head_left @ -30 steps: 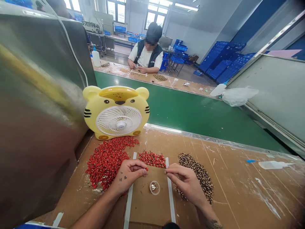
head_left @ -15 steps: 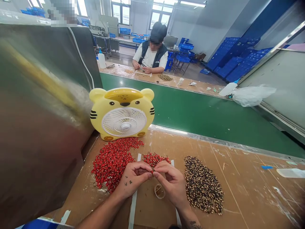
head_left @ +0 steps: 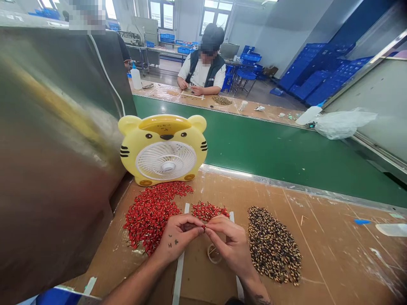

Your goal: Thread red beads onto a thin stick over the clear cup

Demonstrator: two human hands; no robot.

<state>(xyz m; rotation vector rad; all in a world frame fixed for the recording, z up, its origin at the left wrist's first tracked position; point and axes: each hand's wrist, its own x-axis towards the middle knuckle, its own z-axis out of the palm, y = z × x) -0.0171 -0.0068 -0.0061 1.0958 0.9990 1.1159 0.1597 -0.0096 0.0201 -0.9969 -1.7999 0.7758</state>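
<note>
My left hand (head_left: 178,237) is closed in a pinch, with a small red piece (head_left: 204,227) at its fingertips. My right hand (head_left: 231,243) meets it from the other side, thumb and finger pinched at the same piece. Fingers cover most of the piece, so its details are hidden. Left of my hands spreads a large heap of small red pieces with thin dark ends (head_left: 149,216). Just beyond my fingers lies a smaller red heap (head_left: 208,210). A small clear round dish (head_left: 213,254) sits below my fingertips, partly behind my right hand.
A heap of black-and-gold pieces (head_left: 273,245) lies to the right. Behind the red heaps stands a yellow animal-faced fan (head_left: 163,152). A metal cabinet (head_left: 60,148) blocks the left. Across the green belt (head_left: 270,148), a person (head_left: 203,67) works at another bench.
My hands stay pinched together in nearly the same place, their fingertips slightly shifted around the small red piece. The whole view has tilted a little.
</note>
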